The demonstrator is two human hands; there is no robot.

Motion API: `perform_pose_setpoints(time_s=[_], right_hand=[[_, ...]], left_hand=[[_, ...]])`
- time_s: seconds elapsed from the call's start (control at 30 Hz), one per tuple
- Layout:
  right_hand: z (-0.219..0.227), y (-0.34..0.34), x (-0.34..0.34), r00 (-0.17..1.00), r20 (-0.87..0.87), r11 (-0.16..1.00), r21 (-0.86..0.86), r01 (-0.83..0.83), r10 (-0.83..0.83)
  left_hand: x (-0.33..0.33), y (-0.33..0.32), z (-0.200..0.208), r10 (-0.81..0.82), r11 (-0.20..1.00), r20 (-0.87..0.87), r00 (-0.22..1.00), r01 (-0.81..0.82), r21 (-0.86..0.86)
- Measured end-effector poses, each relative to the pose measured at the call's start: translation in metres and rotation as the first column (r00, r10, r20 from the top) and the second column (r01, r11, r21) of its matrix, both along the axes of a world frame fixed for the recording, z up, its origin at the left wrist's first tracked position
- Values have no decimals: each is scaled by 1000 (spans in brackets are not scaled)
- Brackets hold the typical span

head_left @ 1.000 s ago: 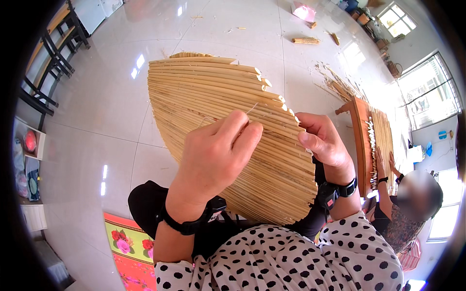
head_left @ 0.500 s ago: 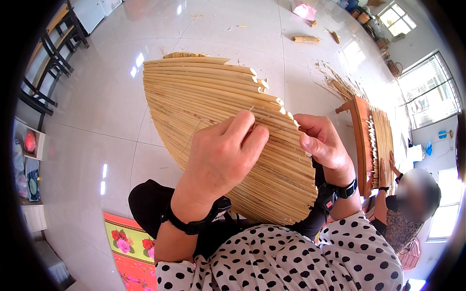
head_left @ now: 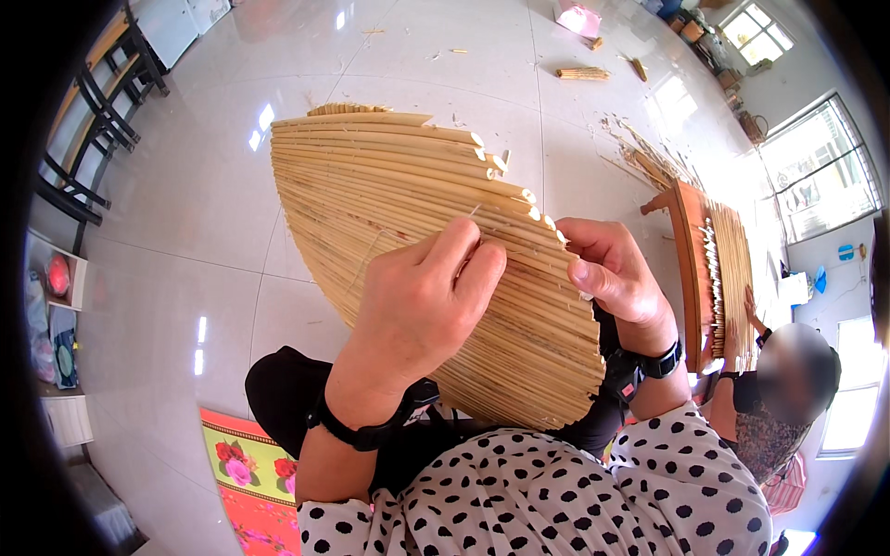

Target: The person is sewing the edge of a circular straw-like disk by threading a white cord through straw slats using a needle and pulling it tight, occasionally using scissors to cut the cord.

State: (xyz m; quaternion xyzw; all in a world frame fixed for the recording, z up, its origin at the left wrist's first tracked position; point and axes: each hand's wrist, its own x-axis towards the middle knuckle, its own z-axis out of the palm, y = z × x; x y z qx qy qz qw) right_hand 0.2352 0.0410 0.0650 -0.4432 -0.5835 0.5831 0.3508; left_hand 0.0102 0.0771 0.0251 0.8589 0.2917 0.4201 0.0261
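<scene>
A large bundle of pale dry stalks [head_left: 408, 176], laid side by side into a curved, fan-like mat, rests over my lap. Its right edge shows cut, hollow stalk ends. My left hand [head_left: 413, 292] lies across the top of the mat, closed in a pinch. From its fingertips a thin, light, needle-like sliver [head_left: 476, 210] sticks up; whether it is a needle or a thread end is too small to tell. At the right edge, my right hand [head_left: 614, 269] holds the mat's rim between thumb and fingers. Its fingertips are partly hidden under the stalks.
At the right, another person's hands [head_left: 737, 329] rest on a row of stalks on a wooden table [head_left: 688, 269]. Loose stalks [head_left: 649, 162] and a small bundle [head_left: 582, 73] lie on the tiled floor. A flowered mat [head_left: 243, 473] is at lower left, dark-framed benches [head_left: 97, 120] at upper left.
My left hand has shifted slightly left, still pinching. The stalk mat has tilted a little with it. My right hand keeps its hold on the edge. The other person's hands moved slightly.
</scene>
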Motion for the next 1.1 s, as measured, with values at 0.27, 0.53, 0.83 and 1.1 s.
perform_pose_setpoints(time_s=[0.27, 0.53, 0.83, 1.1], right_hand=[[-4, 0, -1, 1000, -9, 1000, 6, 14, -14], [-1, 0, -1, 1000, -19, 1000, -8, -3, 3], [-6, -1, -3, 999, -21, 999, 37, 33, -32], [-4, -1, -4, 998, 47, 999, 19, 37, -38]], left_hand=[[3, 0, -2, -22, 1000, 43, 999, 22, 7], [7, -1, -7, -34, 999, 60, 998, 34, 3], [13, -1, -12, -45, 998, 64, 997, 42, 46], [15, -18, -3, -1, 996, 43, 999, 5, -86]])
